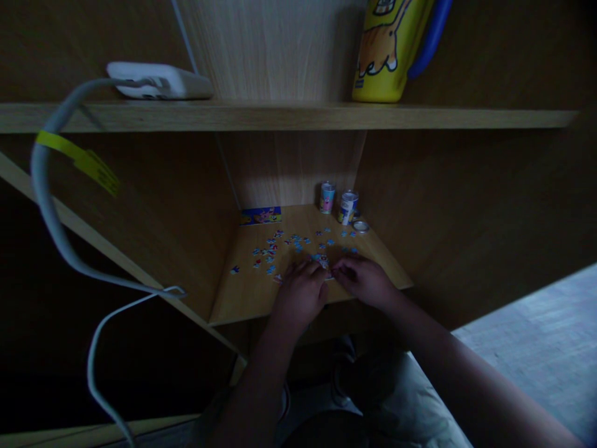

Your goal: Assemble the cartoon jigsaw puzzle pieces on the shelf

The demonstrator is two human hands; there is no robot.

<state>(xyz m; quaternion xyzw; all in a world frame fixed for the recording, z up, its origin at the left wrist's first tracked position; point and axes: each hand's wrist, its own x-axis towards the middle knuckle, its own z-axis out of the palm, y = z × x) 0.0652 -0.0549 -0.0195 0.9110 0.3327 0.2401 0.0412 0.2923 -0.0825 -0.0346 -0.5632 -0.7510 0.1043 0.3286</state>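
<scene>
On the lower shelf, my left hand (304,287) rests palm down with its fingers lying over the near edge of a small joined patch of jigsaw puzzle (321,258). To the right, my right hand (366,279) has thumb and fingertips pinched together at that patch's edge, on what looks like a puzzle piece; the fingers hide most of it. Loose puzzle pieces (270,252), mostly blue with some red, lie scattered beyond and left of my hands. More blue pieces (330,241) lie behind the patch.
Two small printed cans (327,198) (347,207) stand at the back right, beside a round metal lid (360,226). A colourful picture card (261,216) lies at the back left. Above, the upper shelf (280,117) bears a white device (161,82) with a hanging cable (51,205) and a yellow mug (389,56).
</scene>
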